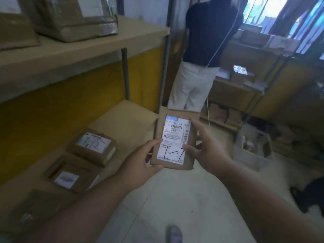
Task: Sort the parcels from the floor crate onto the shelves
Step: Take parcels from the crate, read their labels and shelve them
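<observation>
Brown parcel [175, 139] upright between both outstretched hands, left hand [140, 165] and right hand [208, 146] fingers curled round its edges

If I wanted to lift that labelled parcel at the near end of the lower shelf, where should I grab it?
Take the parcel by its two long side edges, reaching down from above. It lies flat, label up, with another parcel close behind it, so its sides seem easier to reach than its ends.

Dim, soft indoor light. Daylight glares blue-white through the window [273, 9] at upper right. Nearer the window everything smears with blur; far from it, the shelf [70, 55] bows with wide-angle distortion.
</observation>
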Motion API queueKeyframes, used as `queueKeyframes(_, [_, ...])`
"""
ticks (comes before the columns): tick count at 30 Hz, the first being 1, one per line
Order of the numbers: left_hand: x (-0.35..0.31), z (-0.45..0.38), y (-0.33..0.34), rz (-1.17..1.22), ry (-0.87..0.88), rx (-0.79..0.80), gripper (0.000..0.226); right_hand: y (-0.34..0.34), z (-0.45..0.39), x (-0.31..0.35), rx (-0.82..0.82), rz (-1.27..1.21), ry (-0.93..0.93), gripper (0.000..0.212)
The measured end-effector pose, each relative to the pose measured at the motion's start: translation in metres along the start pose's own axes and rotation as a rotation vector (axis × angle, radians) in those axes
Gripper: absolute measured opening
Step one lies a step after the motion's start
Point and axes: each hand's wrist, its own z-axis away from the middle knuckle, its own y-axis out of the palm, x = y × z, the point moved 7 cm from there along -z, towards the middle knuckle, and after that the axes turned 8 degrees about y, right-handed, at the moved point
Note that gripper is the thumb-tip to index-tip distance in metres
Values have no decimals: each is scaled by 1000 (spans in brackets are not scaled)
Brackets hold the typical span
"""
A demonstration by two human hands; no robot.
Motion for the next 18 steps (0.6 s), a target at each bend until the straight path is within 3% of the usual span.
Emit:
queueKeyframes(8, [41,-78,-32,-32,-234,-333,80,46,-173,28,338,117,-240,73])
queueKeyframes(12, [66,-80,-63,-92,-347,-466,76,105,-224,54,505,150,-313,68])
queueKeyframes(18, [112,-91,-96,-160,-496,-598,77,183,-280,78,620,241,-406,66])
